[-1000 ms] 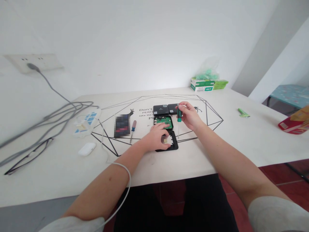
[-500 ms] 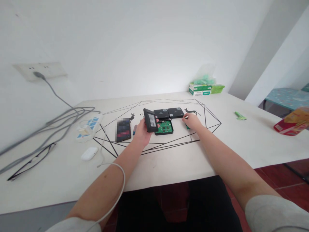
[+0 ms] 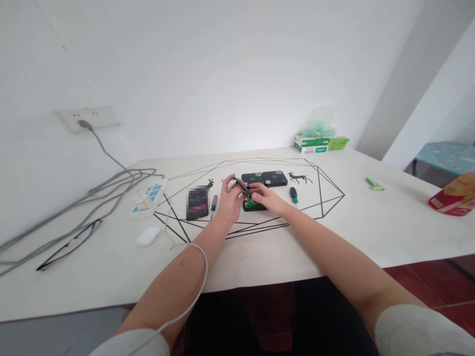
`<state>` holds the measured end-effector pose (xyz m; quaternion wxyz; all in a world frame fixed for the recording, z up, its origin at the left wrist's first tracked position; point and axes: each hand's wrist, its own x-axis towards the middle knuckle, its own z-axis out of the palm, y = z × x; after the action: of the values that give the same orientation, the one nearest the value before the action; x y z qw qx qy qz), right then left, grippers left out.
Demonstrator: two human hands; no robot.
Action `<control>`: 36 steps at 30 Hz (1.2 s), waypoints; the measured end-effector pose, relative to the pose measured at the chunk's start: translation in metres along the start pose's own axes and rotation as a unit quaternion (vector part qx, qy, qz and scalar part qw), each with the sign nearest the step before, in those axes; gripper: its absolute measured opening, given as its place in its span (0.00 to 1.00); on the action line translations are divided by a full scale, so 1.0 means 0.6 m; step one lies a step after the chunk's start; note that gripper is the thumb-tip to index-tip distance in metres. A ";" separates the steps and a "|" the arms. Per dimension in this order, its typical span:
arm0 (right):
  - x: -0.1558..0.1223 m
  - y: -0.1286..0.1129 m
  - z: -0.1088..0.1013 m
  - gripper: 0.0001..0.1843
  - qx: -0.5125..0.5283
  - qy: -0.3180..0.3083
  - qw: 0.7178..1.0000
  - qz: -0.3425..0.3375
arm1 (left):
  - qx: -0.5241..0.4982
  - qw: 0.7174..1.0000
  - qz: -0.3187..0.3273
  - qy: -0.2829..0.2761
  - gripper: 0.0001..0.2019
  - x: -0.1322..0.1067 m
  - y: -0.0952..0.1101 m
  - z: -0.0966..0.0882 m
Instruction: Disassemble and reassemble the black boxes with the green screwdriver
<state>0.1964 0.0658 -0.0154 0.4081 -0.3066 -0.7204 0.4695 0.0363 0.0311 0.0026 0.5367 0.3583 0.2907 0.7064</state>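
Observation:
My left hand [image 3: 230, 200] is closed on a black plastic cover [image 3: 242, 187], which is tilted so that mostly its thin edge shows. My right hand [image 3: 267, 199] has its thumb and fingers closed at the cover's lower right edge. Below both hands lies an opened black box with a green circuit board [image 3: 251, 203], partly hidden by the right fingers. Two closed black boxes stand just behind, a left one [image 3: 254, 178] and a right one [image 3: 275, 178]. A screwdriver with a green and black handle [image 3: 294, 195] rests on the table right of my right hand.
Left of my hands lie a second screwdriver [image 3: 214, 202] and a phone [image 3: 198, 202]. A power strip [image 3: 150, 198], a white earphone case [image 3: 149, 236], glasses [image 3: 69, 245] and grey cables [image 3: 111, 190] are further left. Green boxes [image 3: 311, 142] stand at the back right. A white cable crosses my left forearm.
My right hand has let go of the green-handled screwdriver and moved left to the cover. The left hand has turned the cover from its labelled face to nearly edge-on.

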 end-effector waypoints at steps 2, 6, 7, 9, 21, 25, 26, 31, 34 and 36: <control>-0.002 0.003 -0.010 0.45 0.038 -0.066 0.997 0.005 | 0.014 1.000 0.012 -0.010 0.30 -0.002 0.003 0.001; -0.006 0.005 -0.031 0.48 -0.012 -0.058 0.997 -0.040 | 0.041 0.996 0.002 -0.079 0.33 0.006 0.013 -0.013; -0.006 0.006 -0.037 0.48 -0.043 -0.039 0.997 -0.048 | 0.049 0.994 -0.006 -0.098 0.35 0.010 0.016 -0.020; -0.007 0.010 -0.053 0.50 -0.115 -0.006 0.992 -0.054 | 0.053 0.991 -0.035 -0.119 0.35 0.019 0.023 -0.036; 0.001 0.054 -0.111 0.50 -0.228 -0.038 0.973 0.009 | 0.448 0.884 0.014 -0.134 0.32 0.052 -0.010 -0.078; 0.007 0.061 -0.117 0.50 -0.229 -0.060 0.971 0.033 | 0.632 0.750 0.054 -0.186 0.35 0.041 -0.001 -0.088; 0.009 0.063 -0.119 0.50 -0.231 -0.065 0.970 0.033 | 0.661 0.722 0.059 -0.195 0.35 0.038 0.001 -0.088; 0.012 0.074 -0.125 0.51 -0.239 -0.080 0.967 0.029 | 0.722 0.656 0.073 -0.209 0.33 0.030 0.006 -0.085; 0.011 0.073 -0.126 0.52 -0.251 -0.087 0.964 0.030 | 0.735 0.639 0.082 -0.212 0.31 0.033 0.005 -0.086; 0.010 0.070 -0.127 0.53 -0.260 -0.096 0.960 0.041 | 0.740 0.633 0.085 -0.213 0.30 0.035 0.004 -0.088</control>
<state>0.2628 0.1186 -0.0352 0.2237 -0.3846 -0.8404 0.3096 -0.0117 0.0492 -0.0218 0.0767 0.7987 0.5618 0.2014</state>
